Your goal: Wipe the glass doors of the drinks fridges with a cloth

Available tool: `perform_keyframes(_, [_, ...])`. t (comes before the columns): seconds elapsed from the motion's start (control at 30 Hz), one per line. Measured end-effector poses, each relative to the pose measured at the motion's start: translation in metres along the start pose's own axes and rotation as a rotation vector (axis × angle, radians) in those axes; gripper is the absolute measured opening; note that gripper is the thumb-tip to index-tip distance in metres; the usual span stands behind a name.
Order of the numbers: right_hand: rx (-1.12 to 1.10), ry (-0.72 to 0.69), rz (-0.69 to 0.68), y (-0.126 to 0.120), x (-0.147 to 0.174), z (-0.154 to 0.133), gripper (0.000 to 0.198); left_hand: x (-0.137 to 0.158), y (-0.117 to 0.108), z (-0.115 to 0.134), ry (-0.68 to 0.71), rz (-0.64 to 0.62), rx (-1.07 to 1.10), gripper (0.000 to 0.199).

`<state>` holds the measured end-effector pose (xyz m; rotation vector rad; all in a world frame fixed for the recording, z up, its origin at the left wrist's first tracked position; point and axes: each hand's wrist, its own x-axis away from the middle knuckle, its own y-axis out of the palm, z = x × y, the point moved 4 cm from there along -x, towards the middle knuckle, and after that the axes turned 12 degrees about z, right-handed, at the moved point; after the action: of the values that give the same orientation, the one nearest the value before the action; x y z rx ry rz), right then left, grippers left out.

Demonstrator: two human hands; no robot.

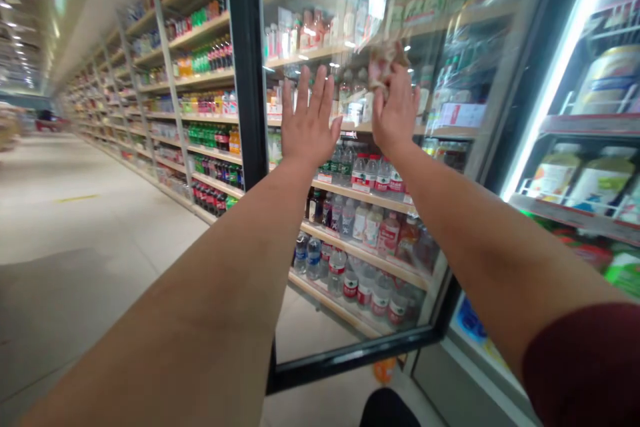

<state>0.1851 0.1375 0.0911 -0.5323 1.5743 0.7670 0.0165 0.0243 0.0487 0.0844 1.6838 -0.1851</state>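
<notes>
A glass door [360, 347] with a black frame stands swung out in front of me, and bottles on shelves show through its pane. My left hand [309, 121] lies flat against the glass, fingers stretched and slightly spread, holding nothing. Higher and to the right, my right hand [397, 110] presses a crumpled, pale patterned cloth [386, 65] to the pane. The cloth sticks out above and left of the fingers. Part of it is hidden behind the hand, and its edges are blurred.
At right is the lit cooler [575, 127] with bottles and tubs on wire-fronted shelves. Long drink shelves [175, 80] run back along the left, beside an aisle floor [90, 213]. An orange object [384, 370] is low behind the door's bottom edge.
</notes>
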Motion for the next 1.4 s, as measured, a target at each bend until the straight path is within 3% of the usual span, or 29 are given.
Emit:
perform_keyframes(0.07, [0.043, 0.151, 0.083, -0.002, -0.003, 0.01, 0.06, 0.0, 0.001, -0.001, 0.0, -0.008, -0.003, 0.093])
perform_keyframes(0.1, [0.05, 0.151, 0.088, -0.004, -0.002, 0.009, 0.062, 0.0, 0.0, 0.0, -0.001, -0.006, 0.008, 0.093])
perform_keyframes(0.27, [-0.018, -0.288, -0.142, -0.012, 0.033, -0.027, 0.067, -0.001, -0.006, 0.005, -0.036, -0.001, 0.097, 0.082])
perform_keyframes(0.33, [-0.007, -0.223, -0.138, -0.017, 0.04, -0.024, 0.066, -0.001, -0.007, 0.007, -0.051, -0.01, 0.08, 0.083])
perform_keyframes(0.47, [0.093, 0.116, -0.017, -0.024, 0.039, -0.004, 0.066, -0.003, -0.008, 0.01, -0.054, -0.001, -0.02, 0.089])
perform_keyframes(0.53, [0.103, 0.08, -0.056, -0.025, 0.043, -0.006, 0.066, -0.003, -0.008, 0.011, -0.045, -0.013, -0.038, 0.089])
perform_keyframes(0.67, [0.001, -0.183, -0.162, -0.025, 0.057, -0.008, 0.062, -0.004, -0.003, 0.008, -0.044, -0.027, -0.086, 0.091])
perform_keyframes(0.8, [0.048, 0.029, 0.076, -0.03, 0.058, 0.027, 0.064, -0.006, 0.002, 0.007, -0.036, -0.004, -0.08, 0.098])
perform_keyframes(0.87, [0.078, 0.065, 0.116, -0.033, 0.06, 0.031, 0.065, -0.005, -0.002, 0.012, -0.041, 0.002, -0.008, 0.095])
perform_keyframes(1.03, [0.021, -0.317, -0.24, -0.041, 0.078, -0.01, 0.065, -0.002, -0.024, 0.026, -0.087, -0.01, 0.045, 0.087])
perform_keyframes(1.1, [0.018, -0.215, -0.228, -0.047, 0.077, -0.013, 0.065, -0.002, -0.029, 0.029, -0.096, 0.0, 0.036, 0.087])
perform_keyframes(1.2, [0.032, 0.045, -0.075, -0.053, 0.072, -0.006, 0.068, -0.003, -0.03, 0.032, -0.093, 0.02, 0.042, 0.087])
perform_keyframes(1.23, [0.03, 0.057, -0.059, -0.053, 0.073, -0.008, 0.068, -0.003, -0.029, 0.032, -0.09, 0.02, 0.043, 0.087])
perform_keyframes(1.4, [-0.026, -0.212, -0.217, -0.05, 0.082, -0.022, 0.064, -0.003, -0.032, 0.039, -0.056, -0.007, -0.017, 0.083])
